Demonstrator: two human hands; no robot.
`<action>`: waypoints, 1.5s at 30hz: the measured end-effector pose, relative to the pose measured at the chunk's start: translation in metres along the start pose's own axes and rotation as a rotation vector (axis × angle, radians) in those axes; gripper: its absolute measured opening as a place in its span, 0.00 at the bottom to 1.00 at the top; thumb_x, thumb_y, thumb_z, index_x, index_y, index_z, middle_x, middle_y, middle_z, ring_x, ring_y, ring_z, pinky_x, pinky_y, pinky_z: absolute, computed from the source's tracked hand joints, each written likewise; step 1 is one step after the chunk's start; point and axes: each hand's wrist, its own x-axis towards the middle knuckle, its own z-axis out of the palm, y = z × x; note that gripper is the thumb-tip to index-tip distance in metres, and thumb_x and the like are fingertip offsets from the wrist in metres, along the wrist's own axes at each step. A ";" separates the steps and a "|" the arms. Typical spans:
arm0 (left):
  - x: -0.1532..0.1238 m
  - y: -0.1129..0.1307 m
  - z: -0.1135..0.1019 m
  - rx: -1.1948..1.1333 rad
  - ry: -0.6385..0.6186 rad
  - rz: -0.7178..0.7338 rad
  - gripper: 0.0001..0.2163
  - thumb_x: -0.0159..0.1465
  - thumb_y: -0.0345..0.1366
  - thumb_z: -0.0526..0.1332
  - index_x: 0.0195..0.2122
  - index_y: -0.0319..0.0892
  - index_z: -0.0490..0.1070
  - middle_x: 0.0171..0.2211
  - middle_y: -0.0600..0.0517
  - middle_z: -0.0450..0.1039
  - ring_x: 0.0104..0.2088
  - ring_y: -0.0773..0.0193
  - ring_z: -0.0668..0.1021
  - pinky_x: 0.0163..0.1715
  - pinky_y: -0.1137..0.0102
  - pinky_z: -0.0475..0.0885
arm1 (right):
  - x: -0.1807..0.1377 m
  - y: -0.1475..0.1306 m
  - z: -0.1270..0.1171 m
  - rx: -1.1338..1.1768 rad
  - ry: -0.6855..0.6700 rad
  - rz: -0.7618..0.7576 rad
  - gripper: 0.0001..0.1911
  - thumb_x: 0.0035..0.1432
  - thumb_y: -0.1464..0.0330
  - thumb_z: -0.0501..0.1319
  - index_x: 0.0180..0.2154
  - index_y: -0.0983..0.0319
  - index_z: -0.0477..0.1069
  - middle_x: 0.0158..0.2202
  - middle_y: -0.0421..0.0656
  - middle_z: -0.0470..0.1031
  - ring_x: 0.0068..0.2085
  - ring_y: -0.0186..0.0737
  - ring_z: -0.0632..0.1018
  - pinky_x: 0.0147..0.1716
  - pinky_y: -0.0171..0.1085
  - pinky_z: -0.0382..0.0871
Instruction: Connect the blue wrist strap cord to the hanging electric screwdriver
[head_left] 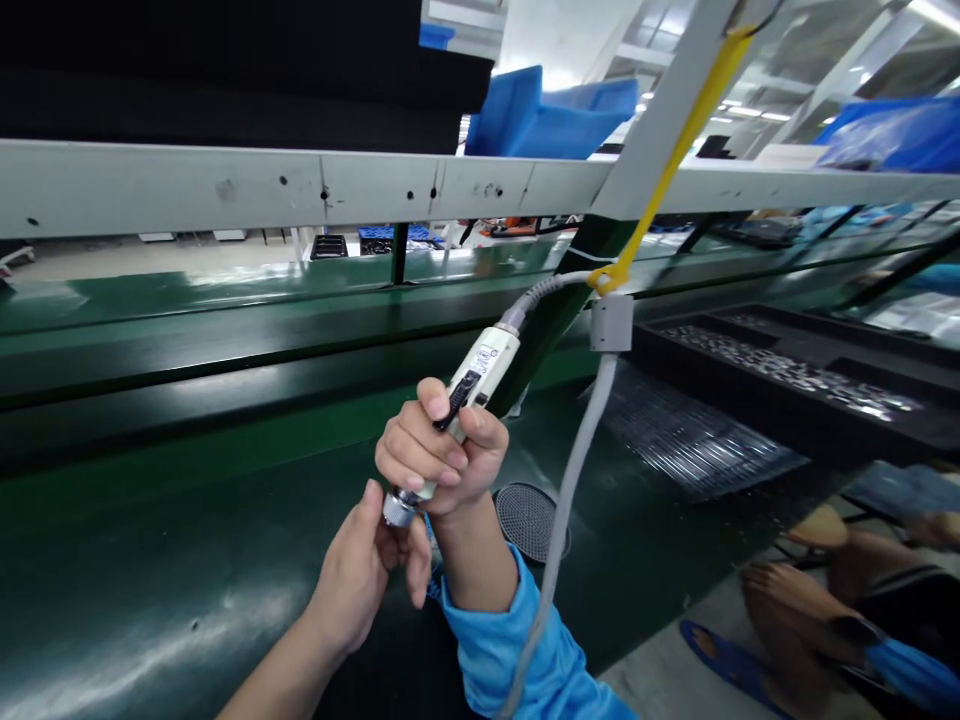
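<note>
My right hand (439,455) grips a cream-coloured electric screwdriver (480,370), tilted with its tip down to the left. A grey cable (577,470) leaves its top, and a yellow strap (675,150) hangs it from the white frame. My left hand (367,565) reaches up from below, and its fingers pinch the metal chuck (399,507) at the tool's tip. The right forearm wears a blue sleeve (517,650). Both hands are above a dark green conveyor belt (187,560).
A round black mesh disc (529,520) lies on the belt just right of my hands. Black trays (795,380) with small metal parts stand to the right. A white frame rail (300,185) crosses overhead with blue bins (547,115) above. Another person's feet in sandals (825,600) are at lower right.
</note>
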 end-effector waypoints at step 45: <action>0.006 0.008 -0.019 0.560 -0.002 0.395 0.22 0.74 0.54 0.63 0.31 0.41 0.76 0.27 0.50 0.81 0.27 0.65 0.81 0.30 0.74 0.76 | -0.002 -0.007 0.003 -0.256 0.228 -0.098 0.26 0.64 0.61 0.72 0.62 0.49 0.73 0.31 0.29 0.75 0.17 0.20 0.52 0.19 0.25 0.59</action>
